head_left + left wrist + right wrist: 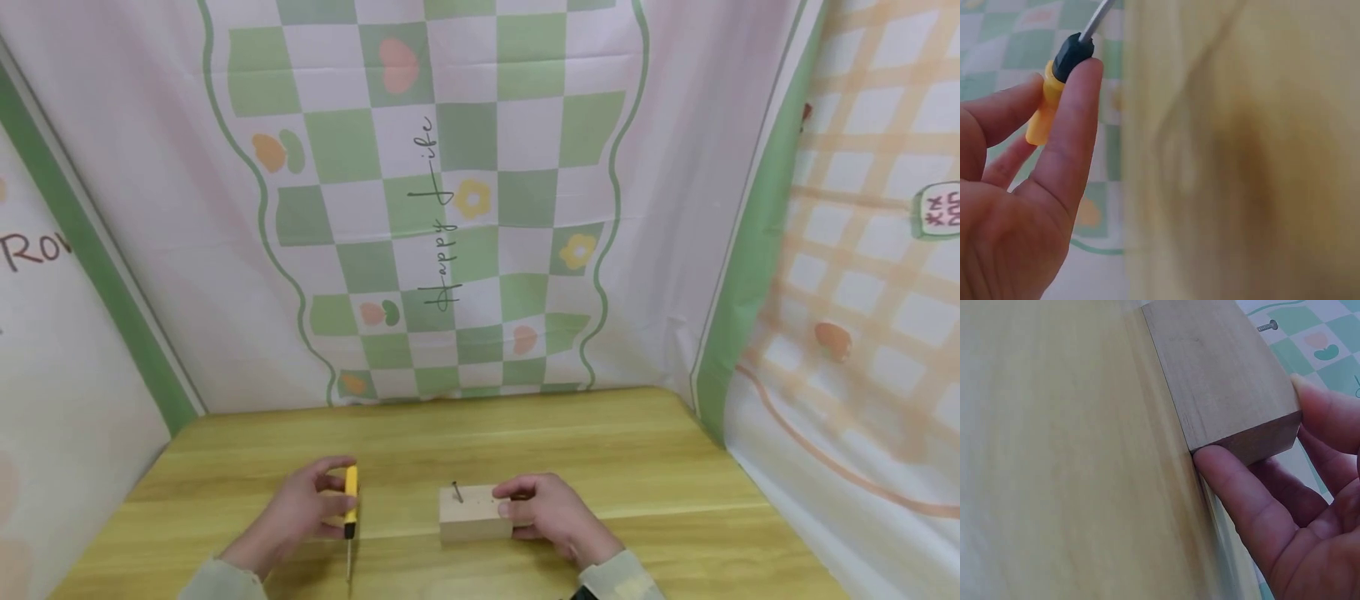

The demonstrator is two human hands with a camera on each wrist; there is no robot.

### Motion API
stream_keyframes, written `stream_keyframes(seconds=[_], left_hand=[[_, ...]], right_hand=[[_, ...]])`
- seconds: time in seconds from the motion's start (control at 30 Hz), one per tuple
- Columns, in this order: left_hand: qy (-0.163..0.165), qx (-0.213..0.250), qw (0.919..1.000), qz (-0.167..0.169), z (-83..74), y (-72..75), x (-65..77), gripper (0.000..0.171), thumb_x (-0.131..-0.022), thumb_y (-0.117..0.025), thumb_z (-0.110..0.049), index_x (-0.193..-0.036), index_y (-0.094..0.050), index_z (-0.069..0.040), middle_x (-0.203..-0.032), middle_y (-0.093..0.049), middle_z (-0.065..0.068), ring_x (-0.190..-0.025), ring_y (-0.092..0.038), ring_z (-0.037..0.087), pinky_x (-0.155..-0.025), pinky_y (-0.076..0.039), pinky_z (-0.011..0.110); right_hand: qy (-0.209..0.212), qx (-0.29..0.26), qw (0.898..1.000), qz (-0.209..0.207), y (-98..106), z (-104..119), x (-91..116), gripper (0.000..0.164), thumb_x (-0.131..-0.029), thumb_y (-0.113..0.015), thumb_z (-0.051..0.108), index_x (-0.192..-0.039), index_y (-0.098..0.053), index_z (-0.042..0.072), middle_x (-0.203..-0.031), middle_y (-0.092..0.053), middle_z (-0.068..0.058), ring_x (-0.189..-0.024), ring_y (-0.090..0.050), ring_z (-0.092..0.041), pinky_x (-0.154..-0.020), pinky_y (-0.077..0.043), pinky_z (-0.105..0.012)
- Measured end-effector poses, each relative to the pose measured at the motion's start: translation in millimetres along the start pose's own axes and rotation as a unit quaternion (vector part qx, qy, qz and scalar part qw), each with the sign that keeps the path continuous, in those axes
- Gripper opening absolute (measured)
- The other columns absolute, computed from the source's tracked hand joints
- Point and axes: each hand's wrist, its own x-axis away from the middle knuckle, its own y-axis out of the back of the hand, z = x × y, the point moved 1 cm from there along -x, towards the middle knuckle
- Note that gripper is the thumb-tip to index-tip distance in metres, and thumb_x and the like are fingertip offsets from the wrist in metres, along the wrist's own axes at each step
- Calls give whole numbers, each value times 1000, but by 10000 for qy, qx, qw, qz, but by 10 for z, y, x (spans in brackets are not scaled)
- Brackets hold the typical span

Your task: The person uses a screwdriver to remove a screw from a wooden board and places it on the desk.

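Note:
In my left hand (303,510) I hold a screwdriver (350,500) by its yellow and black handle, pinched between thumb and fingers. Its thin metal shaft points down toward the near side of the table in the head view. My right hand (551,517) grips the right end of a pale wooden block (474,527), with fingertips on its top and end. A screw (457,492) stands tilted out of the block's top near the left end; the right wrist view also shows the screw's head (1274,325) beyond the block's edge. Small dark holes show on the top.
The wood-grain table (405,450) spreads under both hands, with a gap of bare surface between screwdriver and block. Behind it hangs a green and white checked curtain (465,250). Printed cloth walls stand at the left and right sides.

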Motion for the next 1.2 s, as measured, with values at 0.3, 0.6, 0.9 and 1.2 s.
stream_keyframes(seconds=[0.3,0.6,0.9,1.2], left_hand=[[191,-149,9997,-81,250,66,23,67,-83,-71,8,-144,-43,3,-119,-49,24,-82,-62,33,-66,-60,50],[217,-386,9988,-187,341,109,22,64,-83,-72,7,-142,-45,4,-125,-48,25,-83,-60,32,-64,-59,48],[205,-699,9972,-178,335,120,10,63,-85,-72,6,-142,-46,5,-129,-47,27,-80,-61,29,-63,-59,46],[181,-981,9942,-405,320,109,4,61,-81,-72,10,-138,-51,4,-132,-48,27,-72,-62,28,-57,-58,44]], right_hand=[[25,48,10000,-42,-2,-15,-1,28,-87,-77,6,-114,-71,-3,-115,-65,-12,-94,-64,-27,-73,-59,-44],[20,90,10000,-28,1,-25,-5,29,-88,-76,6,-114,-71,-3,-115,-65,-12,-94,-64,-26,-74,-59,-45],[18,55,10000,-35,2,-23,-3,29,-88,-77,6,-114,-71,-3,-115,-65,-12,-94,-64,-26,-74,-59,-44],[-5,88,10000,-29,4,-17,4,28,-88,-76,6,-114,-70,-3,-115,-65,-11,-94,-64,-26,-74,-59,-45]])
